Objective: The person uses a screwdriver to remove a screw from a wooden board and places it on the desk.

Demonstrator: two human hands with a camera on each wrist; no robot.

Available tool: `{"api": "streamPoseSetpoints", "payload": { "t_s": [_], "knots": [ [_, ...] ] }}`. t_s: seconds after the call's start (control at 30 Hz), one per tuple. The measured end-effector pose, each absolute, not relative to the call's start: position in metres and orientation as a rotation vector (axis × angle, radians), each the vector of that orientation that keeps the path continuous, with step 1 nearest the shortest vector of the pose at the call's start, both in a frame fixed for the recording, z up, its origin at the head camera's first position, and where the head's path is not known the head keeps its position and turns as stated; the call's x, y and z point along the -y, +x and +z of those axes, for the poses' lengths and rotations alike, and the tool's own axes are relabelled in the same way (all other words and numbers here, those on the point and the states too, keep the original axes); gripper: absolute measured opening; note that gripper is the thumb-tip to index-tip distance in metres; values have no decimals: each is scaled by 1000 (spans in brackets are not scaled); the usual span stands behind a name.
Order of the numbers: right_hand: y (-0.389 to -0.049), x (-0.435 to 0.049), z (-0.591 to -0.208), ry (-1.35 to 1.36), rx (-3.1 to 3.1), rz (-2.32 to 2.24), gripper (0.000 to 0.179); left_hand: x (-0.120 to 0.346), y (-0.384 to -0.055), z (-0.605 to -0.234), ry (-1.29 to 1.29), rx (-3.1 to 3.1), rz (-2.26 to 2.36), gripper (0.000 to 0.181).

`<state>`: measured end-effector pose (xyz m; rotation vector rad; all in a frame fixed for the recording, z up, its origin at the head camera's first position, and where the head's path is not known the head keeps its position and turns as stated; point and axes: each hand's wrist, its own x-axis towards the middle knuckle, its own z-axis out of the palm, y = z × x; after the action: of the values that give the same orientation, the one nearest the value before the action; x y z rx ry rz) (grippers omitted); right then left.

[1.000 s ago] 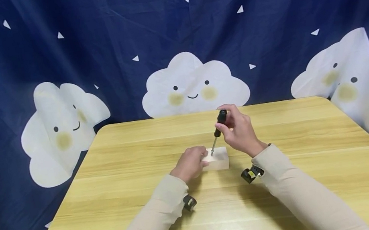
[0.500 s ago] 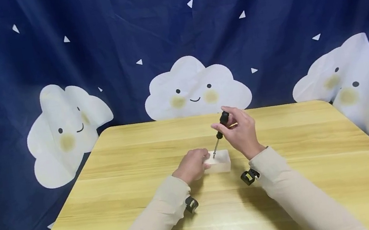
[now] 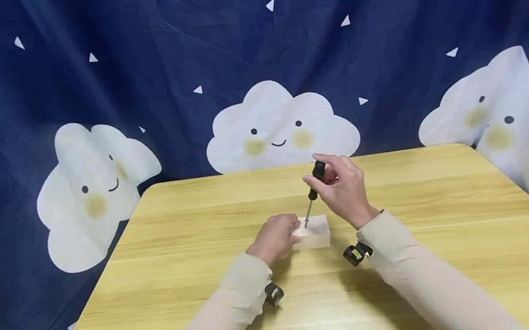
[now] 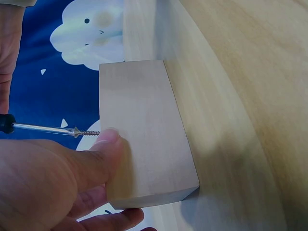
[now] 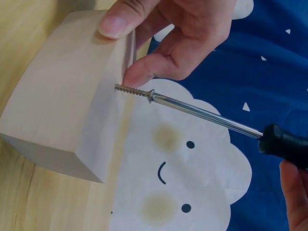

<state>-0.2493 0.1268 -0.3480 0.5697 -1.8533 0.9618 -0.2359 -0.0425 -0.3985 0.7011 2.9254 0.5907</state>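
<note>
A pale wooden block (image 3: 315,235) lies on the table, its left end gripped by my left hand (image 3: 275,237). In the left wrist view the thumb (image 4: 107,144) presses the block's near face while other fingers curl under its end. My right hand (image 3: 344,186) holds a screwdriver (image 3: 313,195) by its black handle (image 5: 284,144), thumb on one side and a finger over the butt. The shaft tilts down to the left. At its tip sits a screw (image 5: 132,90), its point at the block's top face and most of its thread showing.
The wood-grain table (image 3: 186,295) spreads around both hands. Behind it hangs a dark blue curtain (image 3: 160,42) with smiling clouds and small white triangles. Black wrist cameras (image 3: 358,253) are strapped at both beige sleeves (image 3: 435,276).
The head view shifts slightly. The right thumb has moved outward off the screwdriver's handle side over the last second. The left hand and block stay put.
</note>
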Motion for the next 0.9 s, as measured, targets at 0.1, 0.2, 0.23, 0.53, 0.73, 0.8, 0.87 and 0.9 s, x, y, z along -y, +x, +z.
{"api": "streamPoseSetpoints", "payload": {
  "t_s": [0.1, 0.2, 0.23, 0.53, 0.73, 0.8, 0.87, 0.9],
  "knots": [
    [-249, -127, -348, 586, 1864, 973, 40, 43, -235, -399, 693, -2921, 601, 24],
    [-247, -127, -347, 605, 1896, 1004, 40, 43, -235, -400, 685, -2919, 612, 24],
    [-247, -127, -347, 611, 1909, 1015, 40, 43, -236, -400, 680, -2918, 613, 24],
    [-244, -123, -343, 725, 1961, 1117, 43, 43, -238, -399, 691, -2914, 618, 19],
    [-244, -123, -343, 817, 2014, 1111, 46, 44, -237, -398, 677, -2907, 626, 19],
    [-244, -123, -343, 819, 2024, 1108, 46, 44, -236, -399, 676, -2905, 634, 20],
    [-243, -123, -343, 811, 2026, 1121, 46, 44, -236, -399, 677, -2904, 646, 20],
    [-243, -123, -343, 805, 2024, 1126, 45, 44, -236, -399, 677, -2903, 653, 19]
  ]
}}
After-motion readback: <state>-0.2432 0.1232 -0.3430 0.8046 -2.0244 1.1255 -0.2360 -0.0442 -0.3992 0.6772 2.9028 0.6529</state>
